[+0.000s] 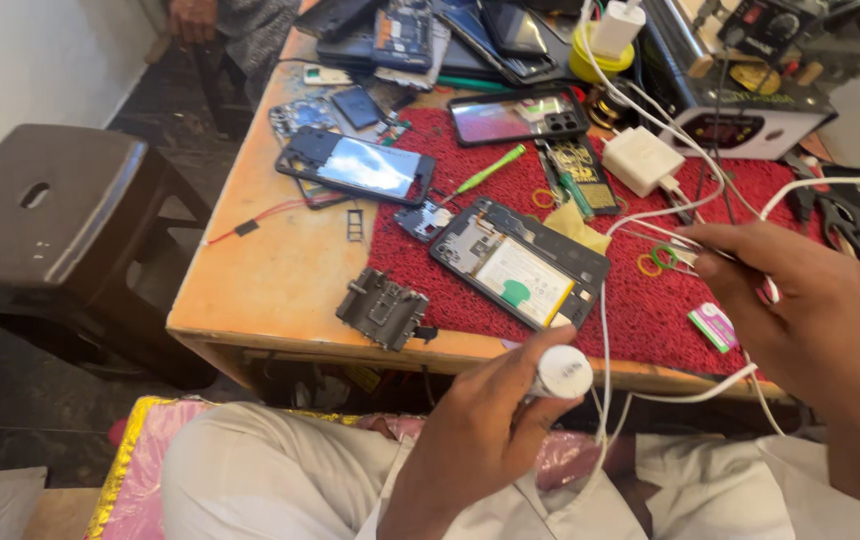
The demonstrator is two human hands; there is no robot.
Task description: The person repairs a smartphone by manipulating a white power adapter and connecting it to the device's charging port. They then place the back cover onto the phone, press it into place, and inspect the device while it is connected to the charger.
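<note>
A white-capped cylinder tool [560, 372] is gripped in the left hand [480, 430], closed around it, low at the surface [280, 280] edge. A thin tool tip with white cable [605, 330] is pinched by the right hand [800, 310], fingers closed. An opened phone [520, 262] lies on the red mat [650, 310], just ahead of both hands, between them. A grey metal bracket [383, 307] is seen left of it.

Single head-worn view, looking steeply down and slightly left from close above the orange wooden workbench [280, 270], near edge and lap filling the bottom.
</note>
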